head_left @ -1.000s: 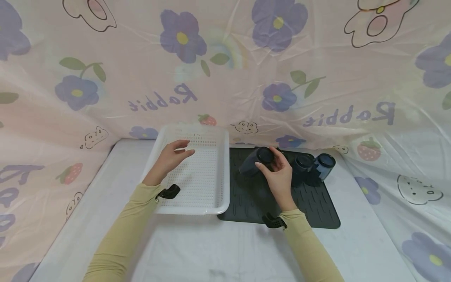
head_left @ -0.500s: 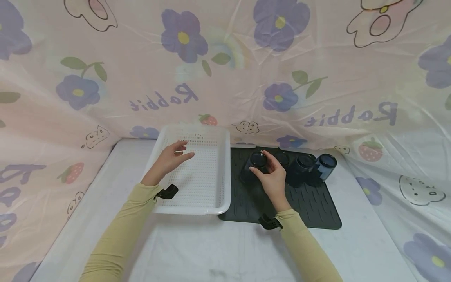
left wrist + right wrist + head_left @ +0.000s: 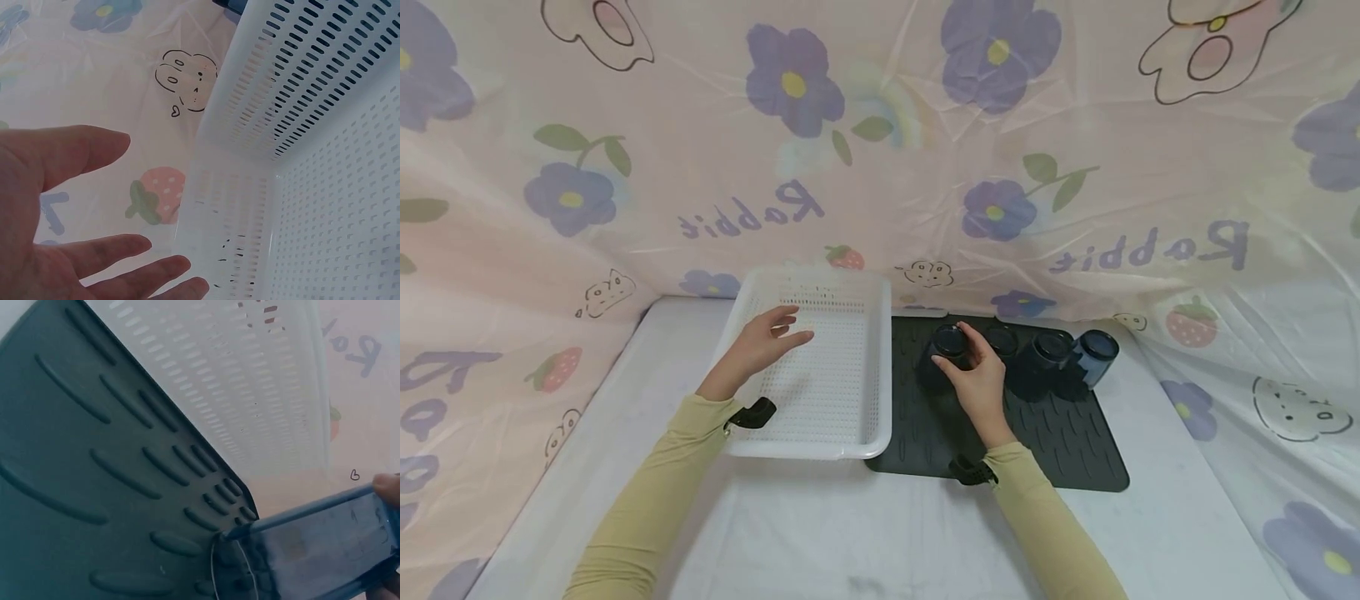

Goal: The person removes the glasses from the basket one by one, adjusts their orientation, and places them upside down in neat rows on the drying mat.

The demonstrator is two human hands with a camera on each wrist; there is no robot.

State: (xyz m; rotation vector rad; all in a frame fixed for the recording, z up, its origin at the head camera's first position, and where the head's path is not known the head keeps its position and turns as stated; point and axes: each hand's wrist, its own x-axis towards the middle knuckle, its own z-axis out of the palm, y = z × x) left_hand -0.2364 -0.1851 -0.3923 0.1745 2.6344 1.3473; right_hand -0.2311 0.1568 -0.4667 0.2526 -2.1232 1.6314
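My right hand (image 3: pixel 981 387) grips a dark blue drinking glass (image 3: pixel 950 340), thumb on one side and fingers on the other. This glass stands, seemingly upside down, on the left part of a dark ridged drying mat (image 3: pixel 917 442). In the right wrist view its lower end meets the mat, and a fingertip (image 3: pixel 389 487) shows at the other end. Three similar glasses stand to its right: one behind the hand (image 3: pixel 1002 338), one in the middle (image 3: pixel 1051 348) and a lighter one (image 3: pixel 1097 350). Over the white basket (image 3: pixel 880 400), my left hand (image 3: pixel 752 350) hovers with fingers spread, holding nothing.
The perforated plastic basket sits left of the mat, close beside it. Both lie on a table with a white cloth (image 3: pixel 820 525). Behind hangs a patterned curtain (image 3: pixel 887 192), also along both sides.
A second ago the right hand held the glass tilted; it moved slightly left and nearer, and the glass now stands upright on the mat. The left hand stays nearly still.
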